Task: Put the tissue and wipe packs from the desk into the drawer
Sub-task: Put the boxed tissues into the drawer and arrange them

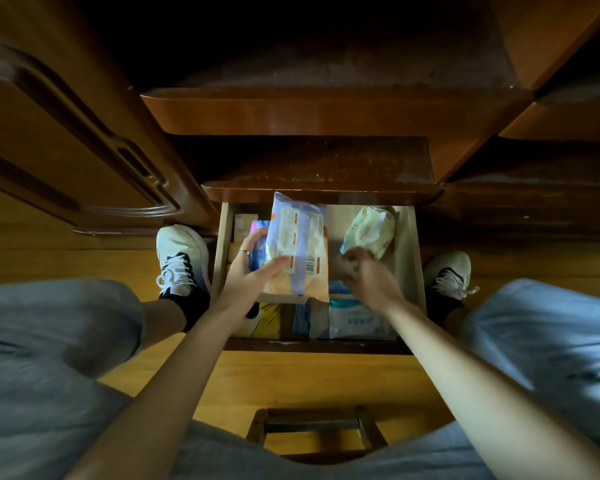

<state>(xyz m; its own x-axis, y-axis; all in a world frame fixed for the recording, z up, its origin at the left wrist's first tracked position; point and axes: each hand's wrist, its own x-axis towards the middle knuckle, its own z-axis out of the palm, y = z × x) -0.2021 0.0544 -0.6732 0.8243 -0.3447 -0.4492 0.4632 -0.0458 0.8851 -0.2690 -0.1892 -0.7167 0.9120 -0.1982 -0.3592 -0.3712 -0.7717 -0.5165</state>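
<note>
Over the open drawer (417, 271), the left hand (248, 271) is gripping a large orange-and-lilac pack (297, 251), thumb across its printed face, with a smaller purple pack (258, 237) tucked behind under the fingers. Just beside it, the right hand (368, 277) is pinching the lower end of a pale green wipe pack (369, 231), which is tilting above the drawer's right side. Below the hands, a white-and-blue pack (355, 322) and a yellow pack (269, 318) are lying inside the drawer near its front edge.

Glossy varnished wooden drawer (417, 258); crinkly, seemingly plastic wipe pack (297, 251); smooth wood floor (312, 379).
</note>
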